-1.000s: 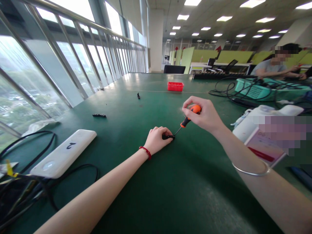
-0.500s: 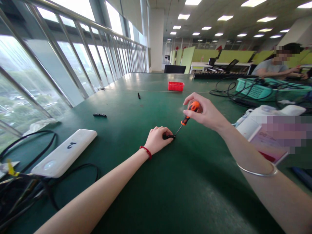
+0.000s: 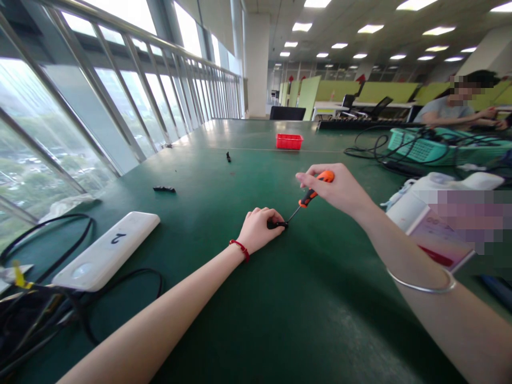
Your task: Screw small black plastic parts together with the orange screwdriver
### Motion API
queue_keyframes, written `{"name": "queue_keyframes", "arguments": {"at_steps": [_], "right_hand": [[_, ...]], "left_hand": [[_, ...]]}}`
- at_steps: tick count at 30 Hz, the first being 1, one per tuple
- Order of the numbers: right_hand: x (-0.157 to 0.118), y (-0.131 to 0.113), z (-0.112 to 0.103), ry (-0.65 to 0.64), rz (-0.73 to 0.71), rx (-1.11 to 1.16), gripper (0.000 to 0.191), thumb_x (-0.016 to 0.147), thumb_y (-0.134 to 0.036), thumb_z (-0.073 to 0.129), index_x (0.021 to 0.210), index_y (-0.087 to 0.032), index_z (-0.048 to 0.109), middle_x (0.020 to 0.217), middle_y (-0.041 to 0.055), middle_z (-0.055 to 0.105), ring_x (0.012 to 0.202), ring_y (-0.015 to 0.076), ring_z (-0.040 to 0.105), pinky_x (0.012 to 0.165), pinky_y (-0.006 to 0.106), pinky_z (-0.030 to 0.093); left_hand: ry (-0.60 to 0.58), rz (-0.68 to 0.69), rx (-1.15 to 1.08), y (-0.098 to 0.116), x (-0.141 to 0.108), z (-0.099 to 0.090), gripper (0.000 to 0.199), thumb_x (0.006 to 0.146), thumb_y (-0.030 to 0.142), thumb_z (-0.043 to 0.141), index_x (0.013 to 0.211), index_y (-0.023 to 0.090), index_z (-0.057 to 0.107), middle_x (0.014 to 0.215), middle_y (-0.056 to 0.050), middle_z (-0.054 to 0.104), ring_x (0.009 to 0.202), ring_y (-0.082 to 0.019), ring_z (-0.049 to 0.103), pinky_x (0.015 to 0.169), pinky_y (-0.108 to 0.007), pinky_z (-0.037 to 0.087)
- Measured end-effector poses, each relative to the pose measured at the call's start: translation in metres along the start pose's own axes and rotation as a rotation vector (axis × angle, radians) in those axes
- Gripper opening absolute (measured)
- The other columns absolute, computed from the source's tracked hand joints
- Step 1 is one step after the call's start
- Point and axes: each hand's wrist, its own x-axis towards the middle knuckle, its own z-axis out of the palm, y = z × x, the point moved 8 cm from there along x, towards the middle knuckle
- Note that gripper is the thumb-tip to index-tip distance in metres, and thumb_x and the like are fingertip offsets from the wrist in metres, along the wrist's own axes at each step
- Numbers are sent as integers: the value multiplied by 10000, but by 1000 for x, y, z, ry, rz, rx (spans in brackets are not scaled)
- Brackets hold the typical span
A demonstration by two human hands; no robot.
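Note:
My left hand [image 3: 260, 228] is closed around a small black part [image 3: 277, 224] and holds it against the green tabletop [image 3: 240, 298]. Fingers hide much of that part, so its kind cannot be made out. In my right hand [image 3: 334, 186] is an orange and black screwdriver [image 3: 308, 198], held by its handle and tilted. Its thin metal shaft slopes down to the left, and the tip meets the right end of the black part. Two other small black pieces lie farther off, one long piece [image 3: 164, 189] at left and one short piece [image 3: 228, 157] beyond it.
A red tray [image 3: 289, 142] stands toward the far end. At left are a white power bank [image 3: 107, 250] and black cables [image 3: 48, 314]. Toward the right lie a teal basket [image 3: 424, 146] with cables, a white bottle [image 3: 424, 197] and a box [image 3: 442, 240]. Another person [image 3: 448, 109] sits beyond.
My right hand has turned and lowered slightly on the screwdriver handle, which now leans more to the right. My left hand and the black part stay in place.

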Motion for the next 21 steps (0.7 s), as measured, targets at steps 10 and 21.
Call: {"name": "queue_keyframes", "arguments": {"at_steps": [10, 21], "right_hand": [[3, 5, 3, -5, 3, 84, 295, 748, -454, 565, 677, -168, 546, 614, 2, 547, 530, 103, 449, 505, 244, 333], [-2, -5, -6, 76, -12, -54, 233, 750, -388, 543, 665, -173, 569, 542, -22, 473, 508, 100, 401, 519, 251, 309]], "left_hand": [[-2, 6, -2, 0, 0, 0, 150, 738, 320, 592, 855, 250, 655, 820, 17, 629, 832, -183, 535, 779, -337, 376], [20, -17, -50, -3, 1, 0, 231, 720, 301, 624, 941, 231, 620, 826, 18, 642, 826, -182, 547, 773, -334, 389]]}}
